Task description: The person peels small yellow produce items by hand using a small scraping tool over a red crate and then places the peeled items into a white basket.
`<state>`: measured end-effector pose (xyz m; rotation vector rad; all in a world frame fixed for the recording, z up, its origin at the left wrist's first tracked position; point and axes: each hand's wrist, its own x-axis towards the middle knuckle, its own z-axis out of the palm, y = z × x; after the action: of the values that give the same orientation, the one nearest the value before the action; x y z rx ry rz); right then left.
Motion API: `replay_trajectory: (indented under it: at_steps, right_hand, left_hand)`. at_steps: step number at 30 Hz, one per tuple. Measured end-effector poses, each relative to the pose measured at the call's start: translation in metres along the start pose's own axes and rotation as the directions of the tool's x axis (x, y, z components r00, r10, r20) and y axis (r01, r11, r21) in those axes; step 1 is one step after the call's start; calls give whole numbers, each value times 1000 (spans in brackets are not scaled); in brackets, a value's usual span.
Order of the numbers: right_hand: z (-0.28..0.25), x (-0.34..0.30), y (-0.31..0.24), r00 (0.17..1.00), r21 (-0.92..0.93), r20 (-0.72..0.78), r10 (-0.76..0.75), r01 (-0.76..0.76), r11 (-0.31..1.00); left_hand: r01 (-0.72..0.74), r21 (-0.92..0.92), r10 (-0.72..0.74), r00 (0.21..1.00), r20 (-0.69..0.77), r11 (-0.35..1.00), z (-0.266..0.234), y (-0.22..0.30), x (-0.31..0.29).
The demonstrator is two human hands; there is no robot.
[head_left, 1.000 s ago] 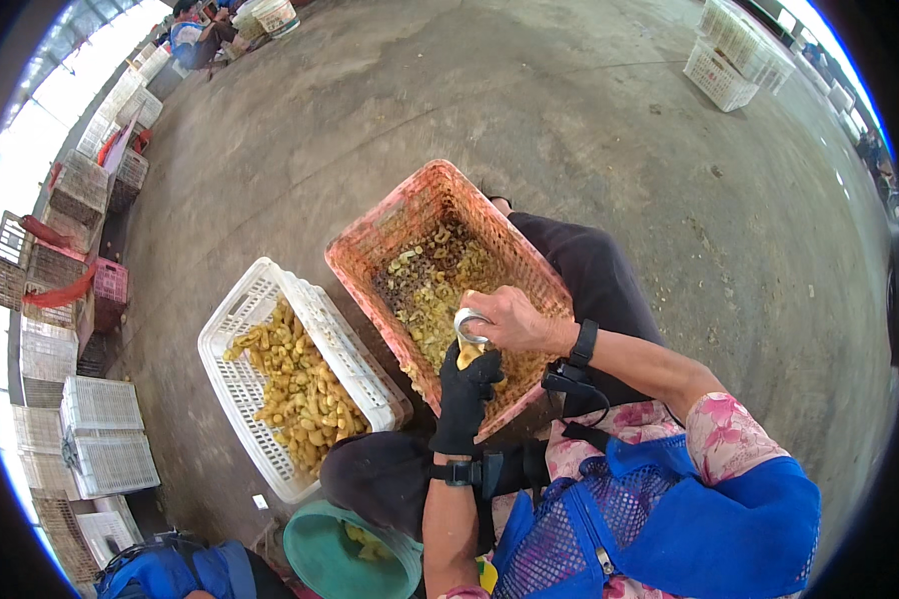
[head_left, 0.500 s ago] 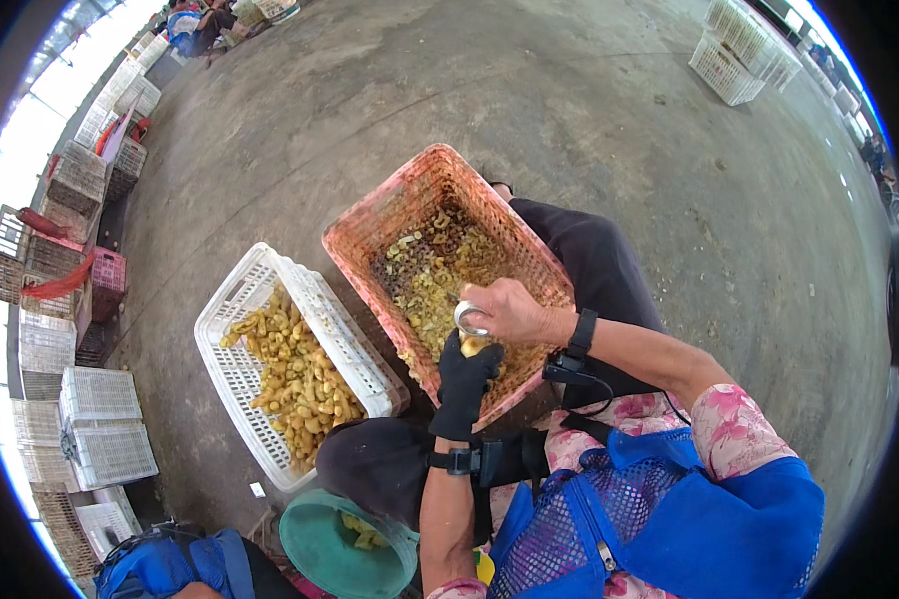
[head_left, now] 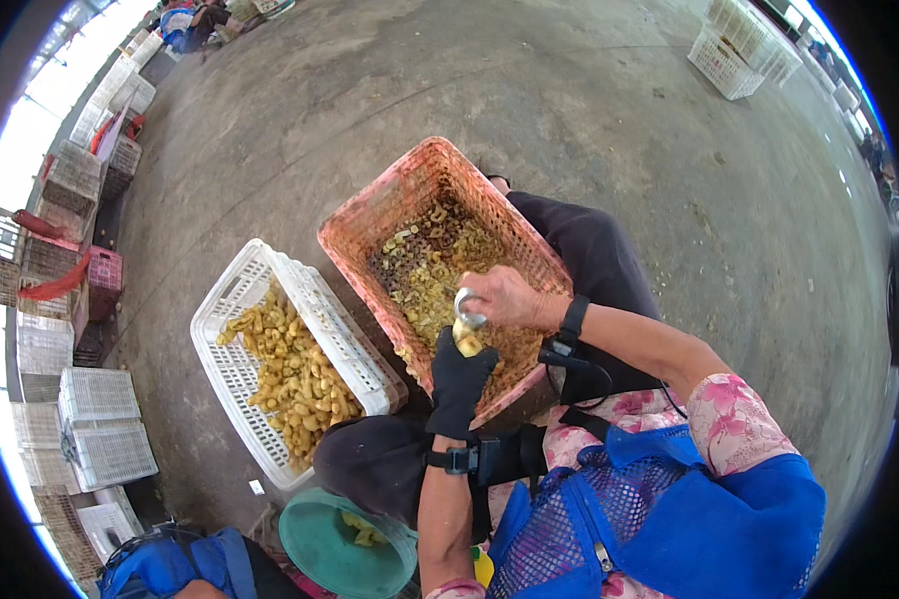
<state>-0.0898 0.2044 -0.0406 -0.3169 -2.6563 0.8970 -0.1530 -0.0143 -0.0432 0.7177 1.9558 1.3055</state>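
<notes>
My left hand point(head_left: 459, 391), in a black glove, is closed around a pale yellow piece of ginger point(head_left: 466, 339) whose top end sticks out. My bare right hand point(head_left: 512, 297) grips a silver ring-shaped metal scraper point(head_left: 466, 304), which touches or sits just above the ginger's upper end. Both hands are over the near part of a pink plastic crate point(head_left: 375, 212). Inside that crate lie yellowish scraps and dark bits point(head_left: 425, 265). To its left, a white crate point(head_left: 232, 394) holds a heap of ginger point(head_left: 295, 374).
A green bucket point(head_left: 330, 559) with some pale pieces stands by my left knee. Another person's blue garment point(head_left: 175, 564) shows at the lower left. Stacked crates point(head_left: 110, 424) line the left side; more white crates point(head_left: 734, 60) stand far right on the concrete floor point(head_left: 589, 120).
My right hand and the scraper have shifted slightly up and away from my left hand, uncovering more of the ginger. My left hand still grips it.
</notes>
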Motion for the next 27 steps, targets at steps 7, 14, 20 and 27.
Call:
replay_trajectory:
  at_steps: [7, 14, 20, 27]
  right_hand:
    - [-23, 8, 37, 992, -8, -76, 100, -101, 995]
    - [-5, 11, 19, 993, -100, 56, 101, -95, 990]
    - [-40, 44, 47, 985, 181, -137, 109, -83, 980]
    - [-90, -79, 4, 998, 65, 57, 15, -19, 998]
  left_hand:
    - [82, -24, -82, 997, -1, 996, 2, -21, 7]
    - [25, 89, -21, 999, -44, 996, 2, 5, 4]
    - [-2, 5, 2, 1000, -16, 1000, 1, -18, 52]
    - [-6, 96, 3, 999, 38, 995, 68, 24, -64]
